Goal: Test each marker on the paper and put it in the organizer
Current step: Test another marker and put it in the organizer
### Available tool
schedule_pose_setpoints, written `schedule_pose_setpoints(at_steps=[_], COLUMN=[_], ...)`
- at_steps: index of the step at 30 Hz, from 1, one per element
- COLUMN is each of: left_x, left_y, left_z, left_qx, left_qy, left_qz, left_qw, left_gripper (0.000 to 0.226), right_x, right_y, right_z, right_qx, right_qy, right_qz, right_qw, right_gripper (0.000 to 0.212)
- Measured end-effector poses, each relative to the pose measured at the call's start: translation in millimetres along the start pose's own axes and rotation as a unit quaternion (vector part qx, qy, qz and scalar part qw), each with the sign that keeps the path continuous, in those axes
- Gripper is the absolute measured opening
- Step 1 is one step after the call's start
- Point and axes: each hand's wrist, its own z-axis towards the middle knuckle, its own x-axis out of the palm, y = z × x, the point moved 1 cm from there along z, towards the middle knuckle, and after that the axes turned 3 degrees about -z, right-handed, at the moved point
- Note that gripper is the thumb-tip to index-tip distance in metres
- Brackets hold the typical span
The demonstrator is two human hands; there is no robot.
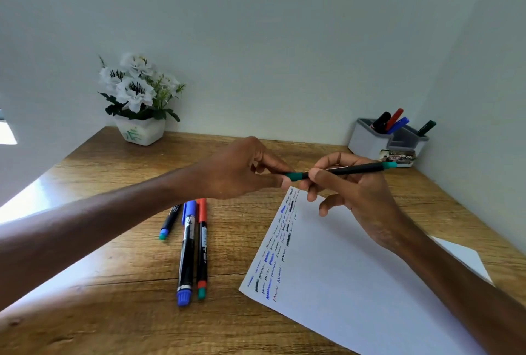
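Observation:
A thin black marker (350,169) with teal ends is held level above the top of the white paper (355,283). My right hand (355,195) grips its barrel, and my left hand (242,169) pinches its teal cap (294,176) at the left end. The paper carries rows of black, blue and red scribbles along its left edge. Three markers lie on the desk left of the paper: a thick blue-capped one (186,252), a thin red one (202,249) and a thin dark one (170,222). The grey organizer (370,141) at the back right holds several markers.
A white pot of white flowers (139,104) stands at the back left of the wooden desk (128,283). Walls close the desk at the back and right. A small labelled box (400,157) leans against the front of the organizer.

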Motion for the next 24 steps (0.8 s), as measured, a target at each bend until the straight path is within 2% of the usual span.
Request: schedule_pose_setpoints(at_steps=[2, 6, 9, 11, 15, 17, 21, 24], left_x=[2, 12, 18, 17, 8, 7, 8, 8], left_y=[-4, -10, -12, -13, -12, -10, -7, -11], left_z=[0, -1, 1, 2, 3, 2, 2, 3], left_qx=[0.010, 0.026, 0.036, 0.035, 0.007, -0.012, -0.048, -0.071], left_qy=[-0.009, -0.008, -0.013, -0.017, -0.007, 0.007, 0.018, -0.027], left_qz=[0.001, -0.055, -0.097, -0.124, -0.156, -0.155, -0.203, -0.188], left_qw=[1.000, 0.998, 0.995, 0.992, 0.988, 0.988, 0.978, 0.979], left_gripper=[0.023, 0.026, 0.020, 0.027, 0.050, 0.053, 0.053, 0.035], right_x=[3, 5, 4, 5, 9, 10, 6, -1], right_y=[2, 4, 6, 7, 6, 5, 4, 7], right_z=[-1, -2, -4, -6, -5, -5, -3, 3], right_qx=[-0.010, -0.029, -0.035, -0.038, -0.054, -0.061, -0.063, -0.053], right_qy=[0.004, 0.002, 0.006, 0.008, 0.010, 0.009, 0.000, -0.009], right_qz=[-0.001, 0.027, 0.061, 0.078, 0.074, 0.055, 0.017, -0.005], right_qw=[1.000, 0.999, 0.997, 0.996, 0.996, 0.997, 0.998, 0.999], right_gripper=[0.019, 0.006, 0.003, 0.003, 0.015, 0.020, 0.028, 0.025])
